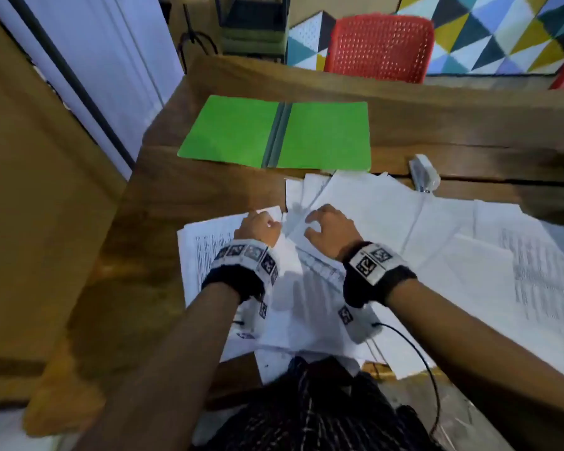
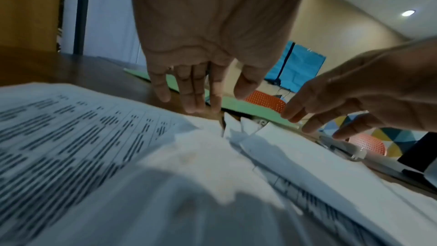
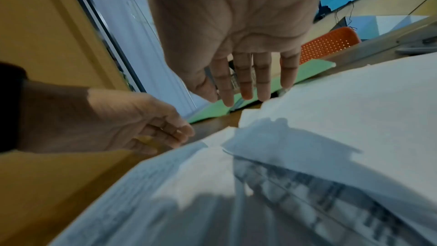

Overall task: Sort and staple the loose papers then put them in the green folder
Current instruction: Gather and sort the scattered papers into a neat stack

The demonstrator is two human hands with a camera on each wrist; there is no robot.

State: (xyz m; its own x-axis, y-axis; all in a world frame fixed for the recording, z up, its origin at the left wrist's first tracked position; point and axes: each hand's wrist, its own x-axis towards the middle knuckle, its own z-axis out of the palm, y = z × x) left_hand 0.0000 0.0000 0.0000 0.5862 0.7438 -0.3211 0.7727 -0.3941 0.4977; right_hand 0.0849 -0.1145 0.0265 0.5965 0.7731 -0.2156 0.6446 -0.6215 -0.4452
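1. Nearest: loose papers (image 1: 388, 242) lay scattered and overlapping across the near half of the tabletop (image 1: 163, 196), some printed with text or tables, some blank side up.
2. Left hand (image 1: 258, 227) hovered over the left printed sheet, fingers straight and close together, pointing down toward the paper edge. Holding nothing; the wrist view showed a gap under the fingertips.
3. Right hand (image 1: 331, 231) was just beside it, over the middle sheets, fingers relaxed and slightly spread, thumb out. Nothing pinched. Can't tell whether the fingertips touched paper.
4. The hands were near each other but apart, both wearing marker wristbands.
5. Stapler (image 1: 424, 172): small, pale, sat at the far edge of the paper pile, right of center.
6. Green folder (image 1: 228, 131) lay open and flat beyond the papers, nothing on it, its near edge just beside the farthest sheets.
7. Farthest: red chair (image 1: 378, 47) behind the tabletop.
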